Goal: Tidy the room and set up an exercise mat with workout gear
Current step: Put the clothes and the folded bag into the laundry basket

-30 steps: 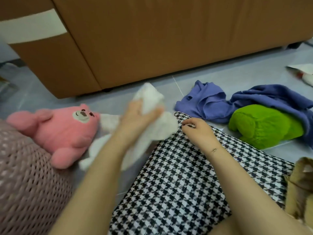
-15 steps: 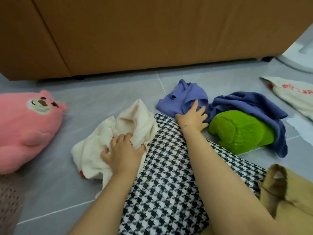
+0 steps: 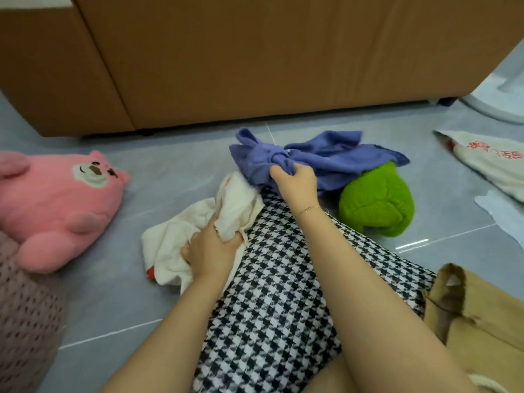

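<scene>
a home: tan sofa [image 3: 255,58], plush bear [image 3: 56,205], strewn clothes [image 3: 320,157]

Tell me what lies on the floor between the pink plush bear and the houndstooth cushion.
In the head view, the cream cloth lies between the pink plush bear and the houndstooth cushion, gripped by the left hand; bare grey floor surrounds it.

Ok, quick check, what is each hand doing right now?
Left hand: closed, gripping the cream cloth.
Right hand: closed, gripping the purple garment.
</scene>
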Demonstrator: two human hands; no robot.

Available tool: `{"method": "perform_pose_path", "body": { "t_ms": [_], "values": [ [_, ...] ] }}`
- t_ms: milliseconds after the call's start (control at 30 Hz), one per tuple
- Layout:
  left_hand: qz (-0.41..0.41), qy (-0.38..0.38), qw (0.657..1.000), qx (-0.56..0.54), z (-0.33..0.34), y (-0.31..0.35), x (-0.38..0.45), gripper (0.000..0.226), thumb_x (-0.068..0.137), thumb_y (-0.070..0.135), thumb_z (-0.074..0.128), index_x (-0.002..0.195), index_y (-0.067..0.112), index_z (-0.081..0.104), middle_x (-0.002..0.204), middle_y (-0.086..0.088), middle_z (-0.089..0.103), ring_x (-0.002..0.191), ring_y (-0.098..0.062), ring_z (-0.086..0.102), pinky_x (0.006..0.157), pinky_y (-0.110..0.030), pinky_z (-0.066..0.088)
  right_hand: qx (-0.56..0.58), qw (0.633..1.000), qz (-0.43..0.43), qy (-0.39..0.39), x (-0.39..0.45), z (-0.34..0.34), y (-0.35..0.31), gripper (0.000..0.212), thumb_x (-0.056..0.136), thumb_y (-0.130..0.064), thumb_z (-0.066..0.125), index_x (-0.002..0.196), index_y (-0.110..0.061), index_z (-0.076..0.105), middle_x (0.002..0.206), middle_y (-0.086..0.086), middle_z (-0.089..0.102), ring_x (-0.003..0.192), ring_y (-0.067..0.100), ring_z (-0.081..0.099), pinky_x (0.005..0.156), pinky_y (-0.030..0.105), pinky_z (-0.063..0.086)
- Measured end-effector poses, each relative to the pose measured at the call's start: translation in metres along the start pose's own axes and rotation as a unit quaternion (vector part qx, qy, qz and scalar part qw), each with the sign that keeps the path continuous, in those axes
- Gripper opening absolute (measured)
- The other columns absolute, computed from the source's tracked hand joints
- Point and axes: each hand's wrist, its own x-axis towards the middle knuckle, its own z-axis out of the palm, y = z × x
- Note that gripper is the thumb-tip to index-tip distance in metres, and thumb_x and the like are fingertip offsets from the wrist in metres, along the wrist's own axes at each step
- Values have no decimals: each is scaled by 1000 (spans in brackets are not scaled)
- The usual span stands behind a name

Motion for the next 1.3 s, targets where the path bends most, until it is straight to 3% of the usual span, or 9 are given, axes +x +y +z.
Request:
{"method": "perform_pose_path", "body": {
  "t_ms": [200, 467, 700, 833, 900, 967, 1067, 1200, 1300],
  "values": [
    [-132, 1, 972, -193, -45, 8, -30, 30, 80, 29, 69, 106, 19, 58, 86, -2, 62, 70, -19, 57, 59, -27, 41, 187, 975, 38, -114, -84, -23, -44, 8, 85, -15, 66, 81, -11, 61, 80, 5, 63, 75, 14, 58, 67, 29, 49],
    [-87, 0, 987, -139, -98, 2, -88, 27, 74, 21, 74, 96, 13, 61, 85, -6, 61, 78, -25, 56, 68, -29, 39, 340, 891, 271, -133, -151, -31, -37, 24, 89, -18, 60, 107, -4, 66, 105, 13, 70, 81, 19, 65, 65, 25, 53],
    [-119, 35, 960, -250, -150, -18, -100, 36, 72, 26, 77, 103, 13, 63, 94, -12, 65, 84, -24, 60, 74, -32, 45, 377, 783, 334, -364, -182, -45, -67, 20, 77, -17, 58, 85, -4, 71, 70, 6, 71, 55, 14, 67, 49, 19, 53],
    [-117, 64, 946, -296, -162, -28, -102, 26, 77, 12, 73, 99, 18, 61, 96, -8, 66, 88, -22, 62, 80, -32, 48, 362, 807, 303, -354, -172, -41, -75, 17, 82, -15, 58, 80, -4, 72, 72, 10, 68, 62, 18, 65, 57, 25, 52],
    [-127, 70, 943, -299, -163, -32, -103, 29, 77, 11, 73, 104, 15, 62, 100, -8, 66, 92, -22, 63, 85, -35, 51, 265, 923, 206, -189, -145, -40, -63, 10, 83, -10, 62, 92, -6, 65, 83, 12, 64, 68, 21, 61, 56, 25, 50],
    [-139, 81, 939, -304, -165, -35, -103, 30, 78, 12, 73, 104, 17, 60, 99, -7, 64, 92, -20, 61, 85, -34, 50, 4, 999, 40, 14, -118, -37, -41, 36, 78, -5, 65, 110, -4, 49, 103, 16, 59, 83, 26, 58, 65, 30, 47],
    [-147, 90, 933, -316, -162, -37, -103, 34, 79, 13, 73, 108, 16, 57, 97, -4, 59, 90, -19, 57, 78, -29, 43, -376, 926, -25, 11, -98, -24, -9, 70, 80, -19, 64, 139, -13, 26, 145, 19, 26, 130, 38, 33, 100, 51, 36],
    [-149, 64, 935, -314, -145, -41, -107, 30, 79, 9, 74, 99, 19, 54, 87, 2, 58, 86, -16, 55, 76, -26, 41, -499, 838, -10, -220, -101, 6, 17, 97, 76, -78, 45, 150, -38, -3, 159, 8, -13, 143, 43, -9, 107, 68, 0],
    [-145, 24, 948, -281, -131, -45, -112, 37, 75, 8, 75, 109, 12, 61, 96, -1, 64, 91, -19, 60, 80, -28, 46, -549, 795, -69, -247, -101, 10, 20, 102, 73, -75, 54, 151, -32, 3, 159, 12, -5, 143, 45, 0, 110, 65, 7]
  ]
}}
